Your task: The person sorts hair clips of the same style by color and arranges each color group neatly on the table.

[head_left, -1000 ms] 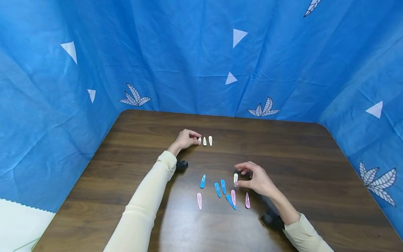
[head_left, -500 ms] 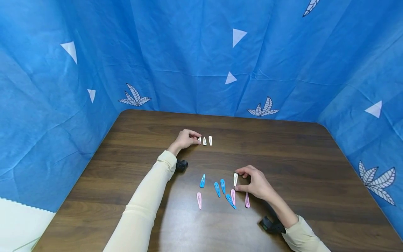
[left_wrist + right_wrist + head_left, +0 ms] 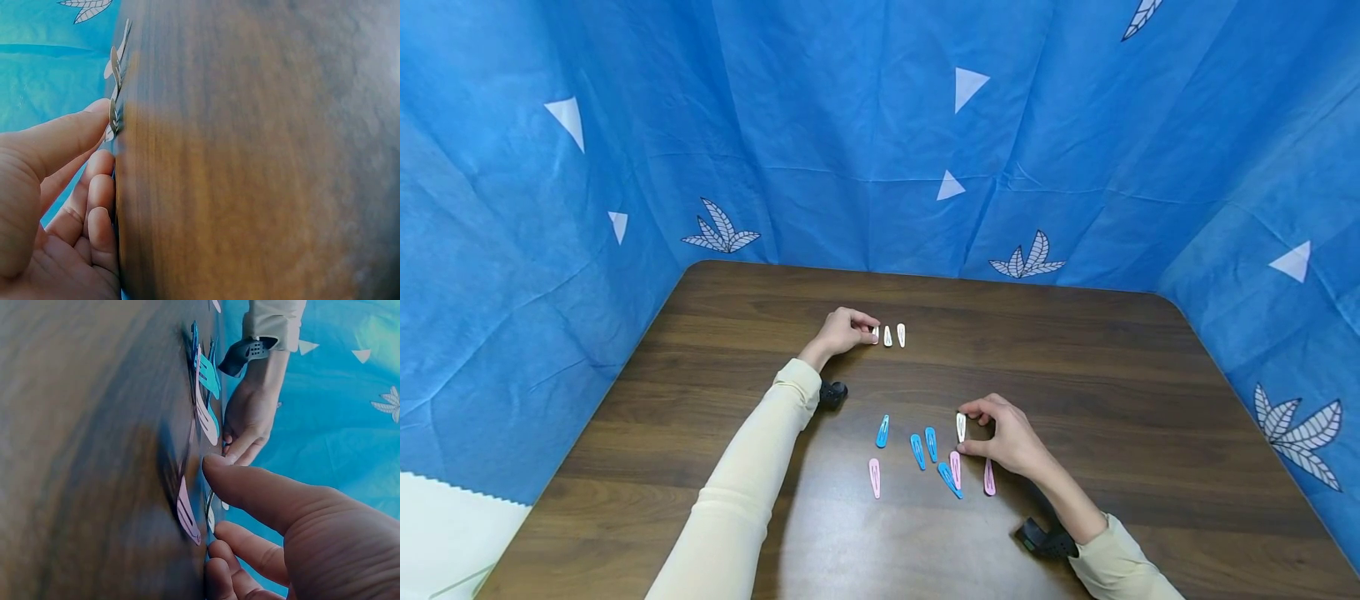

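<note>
At the back of the table, my left hand (image 3: 841, 332) pinches a white snap hair clip (image 3: 876, 335) by its ends. Two more white hair clips (image 3: 901, 335) lie in a row just right of it. In the left wrist view the clips show edge-on, the thumb (image 3: 75, 131) touching the nearest. Closer to me, my right hand (image 3: 1011, 437) holds another white hair clip (image 3: 961, 427) lengthwise between thumb and index finger, at table height. A pink hair clip (image 3: 989, 477) lies just below that hand, and a second pink clip (image 3: 955, 471) by the thumb tip.
Several blue hair clips (image 3: 917, 452) lie left of my right hand, one touching a pink clip. Another pink clip (image 3: 875, 478) lies further left. A blue curtain (image 3: 865, 133) hangs along the back and sides of the brown wooden table (image 3: 1075, 358).
My right hand has brought its index finger down to the far end of the white hair clip and now grips it. The left hand has stayed in place.
</note>
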A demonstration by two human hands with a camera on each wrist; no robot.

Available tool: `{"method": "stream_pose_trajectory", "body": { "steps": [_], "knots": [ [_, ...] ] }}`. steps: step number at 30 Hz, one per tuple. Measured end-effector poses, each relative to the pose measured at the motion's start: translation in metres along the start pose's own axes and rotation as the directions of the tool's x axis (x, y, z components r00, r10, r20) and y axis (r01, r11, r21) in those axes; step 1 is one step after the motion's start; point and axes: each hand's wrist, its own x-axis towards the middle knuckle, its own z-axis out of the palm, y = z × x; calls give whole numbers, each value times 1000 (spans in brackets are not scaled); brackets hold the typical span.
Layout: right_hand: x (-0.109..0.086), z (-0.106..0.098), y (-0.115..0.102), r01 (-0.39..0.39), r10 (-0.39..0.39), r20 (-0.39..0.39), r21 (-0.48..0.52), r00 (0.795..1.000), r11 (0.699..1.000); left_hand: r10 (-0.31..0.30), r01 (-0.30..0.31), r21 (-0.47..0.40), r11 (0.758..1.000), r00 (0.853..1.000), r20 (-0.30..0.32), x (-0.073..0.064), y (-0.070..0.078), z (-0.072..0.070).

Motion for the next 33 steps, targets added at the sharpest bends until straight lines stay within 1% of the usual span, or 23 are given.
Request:
{"method": "stream_pose_trajectory", "body": {
  "steps": [9, 15, 21, 25, 29, 33],
  "knots": [
    [2, 1, 1, -3, 3, 8, 2, 1000, 1000, -1, 1, 5, 1000, 1000, 3, -1, 0, -1],
    [2, -1, -2, -3, 3, 2, 14, 1000, 1000, 11, -11, 3, 1000, 1000, -3, 0, -1, -1],
    [1, -9, -12, -39, 36, 34, 78, 999, 996, 12, -12, -7, 1000, 1000, 2, 0, 0, -1],
    [1, -17, -23, -26, 20, 55, 104, 998, 994, 16, -16, -4, 1000, 1000, 2, -1, 0, -1],
    [8, -29, -31, 21, -25, 44, 94, 999, 995, 20, -20, 3, 1000, 1000, 1, 0, -1, 0],
    [25, -40, -36, 47, -49, 17, 89, 999, 995, 10, -10, -1, 1000, 1000, 2, 0, -1, 0]
  ]
}}
